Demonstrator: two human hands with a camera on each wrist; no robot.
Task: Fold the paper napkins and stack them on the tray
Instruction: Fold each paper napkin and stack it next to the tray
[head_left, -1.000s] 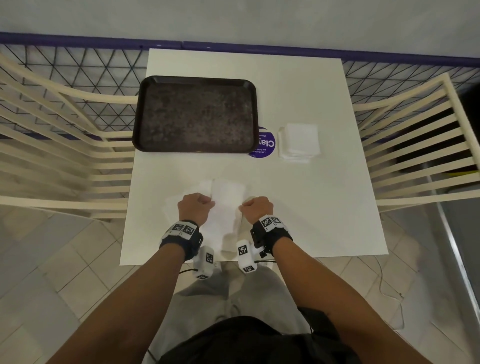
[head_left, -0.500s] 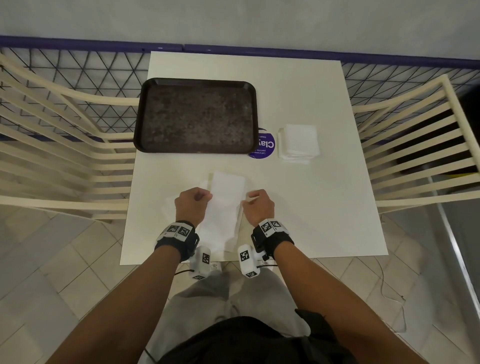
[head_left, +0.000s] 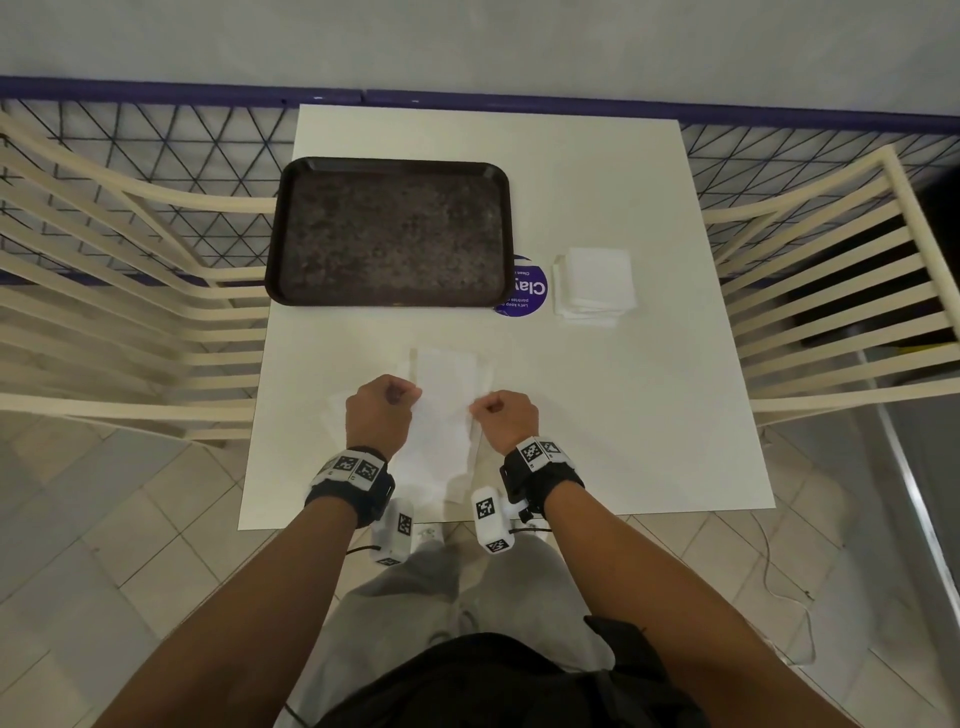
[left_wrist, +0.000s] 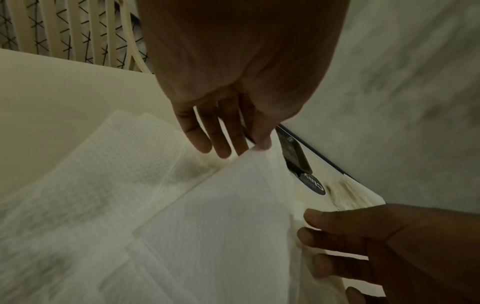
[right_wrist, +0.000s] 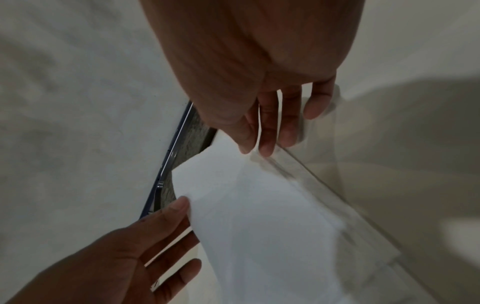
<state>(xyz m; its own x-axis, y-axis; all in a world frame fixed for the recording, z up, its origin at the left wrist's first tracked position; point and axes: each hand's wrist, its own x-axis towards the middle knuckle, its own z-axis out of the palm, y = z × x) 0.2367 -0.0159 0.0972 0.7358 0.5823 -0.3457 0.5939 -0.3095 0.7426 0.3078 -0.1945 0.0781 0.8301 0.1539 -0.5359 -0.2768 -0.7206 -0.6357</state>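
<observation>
A white paper napkin lies partly folded near the table's front edge, its middle strip raised between my hands. My left hand pinches its left edge, seen close in the left wrist view where thumb and fingers meet on the napkin. My right hand pinches the right edge; in the right wrist view its fingers hold the napkin. The dark tray sits bare at the back left. A stack of white napkins lies to its right.
A purple round sticker shows between tray and stack. Cream slatted chairs flank the white table on both sides, with a chair at the right. A wire fence and wall run behind.
Both hands have slid forward along the napkin's edges, then drawn slightly closer together. The raised middle strip now stretches farther toward the tray.
</observation>
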